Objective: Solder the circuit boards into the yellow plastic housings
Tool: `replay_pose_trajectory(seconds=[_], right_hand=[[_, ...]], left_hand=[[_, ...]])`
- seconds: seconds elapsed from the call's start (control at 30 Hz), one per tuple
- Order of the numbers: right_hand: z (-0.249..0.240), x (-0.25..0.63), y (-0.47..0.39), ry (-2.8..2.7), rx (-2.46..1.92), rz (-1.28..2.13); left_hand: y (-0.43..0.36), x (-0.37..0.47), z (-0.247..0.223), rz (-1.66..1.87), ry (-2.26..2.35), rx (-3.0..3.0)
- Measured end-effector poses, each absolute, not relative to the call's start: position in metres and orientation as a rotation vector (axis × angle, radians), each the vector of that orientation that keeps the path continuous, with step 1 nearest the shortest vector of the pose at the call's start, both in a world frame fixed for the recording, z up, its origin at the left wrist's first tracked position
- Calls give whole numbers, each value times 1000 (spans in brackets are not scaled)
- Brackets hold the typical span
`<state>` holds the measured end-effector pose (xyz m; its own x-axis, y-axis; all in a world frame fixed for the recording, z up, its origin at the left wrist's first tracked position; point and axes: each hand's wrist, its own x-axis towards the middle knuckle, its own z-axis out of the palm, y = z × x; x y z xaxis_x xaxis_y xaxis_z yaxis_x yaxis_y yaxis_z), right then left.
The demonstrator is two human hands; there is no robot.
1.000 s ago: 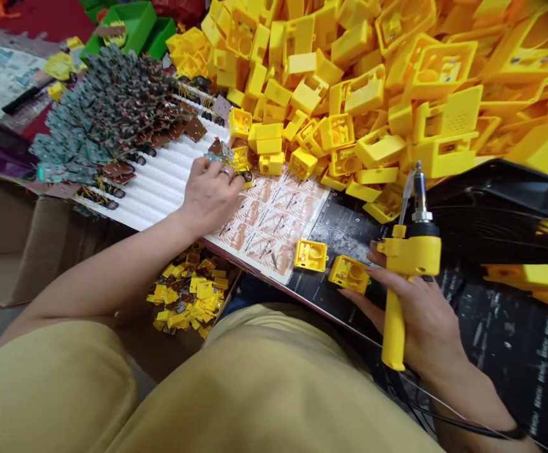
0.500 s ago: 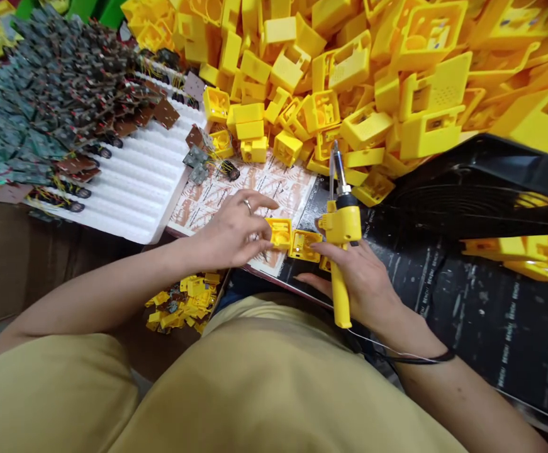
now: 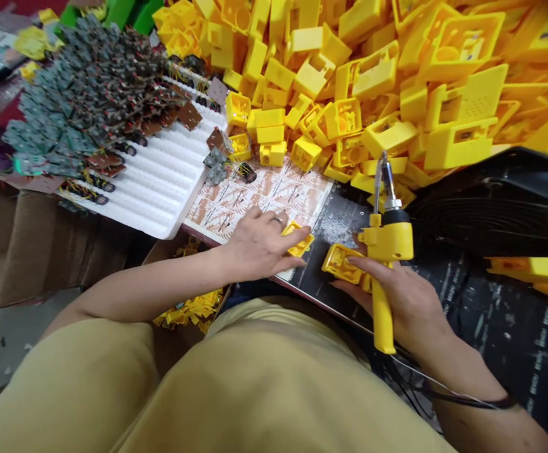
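Note:
My left hand (image 3: 262,244) rests at the table's front edge, its thumb and fingers around a small open yellow plastic case (image 3: 298,239). Part of that case is hidden under the fingers. In my right hand (image 3: 408,296) is a yellow soldering gun (image 3: 389,242), its metal tip pointing away from me. The thumb and fingers of this same hand also hold a second yellow case (image 3: 342,263), open side up. More yellow plastic shows behind that thumb, mostly covered.
Yellow cases (image 3: 274,126) are heaped along the back. Circuit boards with wires (image 3: 89,88) lie piled on a ridged white foam sheet (image 3: 160,189) at left. A black fan-like housing (image 3: 481,201) stands right. Below the table edge, a box holds yellow parts (image 3: 193,311).
My right hand has moved right with the soldering gun and its case, so a gap separates the two cases. The left-hand case is now turned at an angle. The whole view has shifted.

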<state>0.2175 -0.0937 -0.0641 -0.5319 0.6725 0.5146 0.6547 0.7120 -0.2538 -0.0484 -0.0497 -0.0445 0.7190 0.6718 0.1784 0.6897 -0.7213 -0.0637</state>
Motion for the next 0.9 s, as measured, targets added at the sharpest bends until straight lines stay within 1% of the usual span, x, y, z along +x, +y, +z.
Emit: replay_pose_trajectory(seconds=[0.1,0.2,0.37,0.47,0.53,0.67,0.73,0.83,0.87,0.9], right_hand=[[-69,220,-95,-2359,-969,58],[-71,229,-97,-2356,-1021,50],[-69,234,-102,-2212,-1166,16],[-64,224,-102,-2212,-1110,-6],[-60,220,-102,-2217,-1078,-49],[-55,222,-106,-2177,-1145,-61],[-54,222,-108,-2093,-1201,15],[-50,213,-105,-1979,-1225,112],[-48,207,-103,-1965,-1216,134],[-46,200,-99,-1960,-1204,158]], left_hand=[[-54,-34,-43,-201,-1103,-2844],[-38,-48,-29,-216,-1190,-2845],[41,-102,-6,-285,-1702,-2423],[84,-113,-11,-412,-1820,-2407],[98,-112,-13,-517,-1914,-2466],[100,-122,7,-949,-2091,-2525],[95,-130,24,-1274,-2092,-2610],[83,-129,38,-1859,-1975,-2865],[76,-123,38,-1966,-1902,-2973],[68,-115,36,-1936,-1836,-3102]])
